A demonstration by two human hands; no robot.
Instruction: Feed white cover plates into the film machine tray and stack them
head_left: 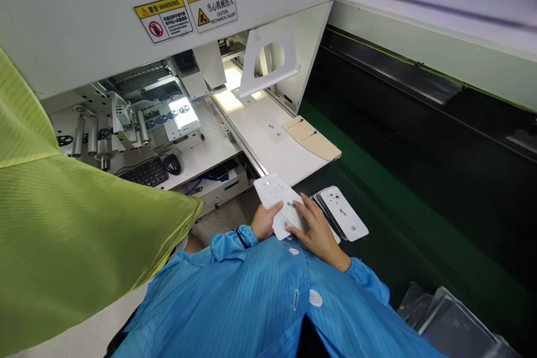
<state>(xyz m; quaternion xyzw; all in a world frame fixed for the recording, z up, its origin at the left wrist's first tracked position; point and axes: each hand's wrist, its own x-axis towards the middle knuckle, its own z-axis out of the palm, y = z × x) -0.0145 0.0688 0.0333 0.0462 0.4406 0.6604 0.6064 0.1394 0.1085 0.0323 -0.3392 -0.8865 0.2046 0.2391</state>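
In front of my body, my left hand (264, 222) grips the left edge of white phone back panels (274, 190), thumb on top. Two panels appear to overlap there, slightly fanned, with camera holes and small dark print. My right hand (318, 232) has its thumb and fingers on the right side of the same panels, closed on the edge. Just right of it, a fanned stack of similar white panels (346, 215) lies on the dark green surface. The fingers' undersides are hidden.
Ahead stands a white machine (104, 22) with warning labels and a lit feed platform (268, 117) carrying a beige plate (312, 139). A keyboard (146, 172) and mouse (172, 164) sit left. Clear plastic trays (457, 324) lie lower right. A yellow-green sleeve (92, 235) is at left.
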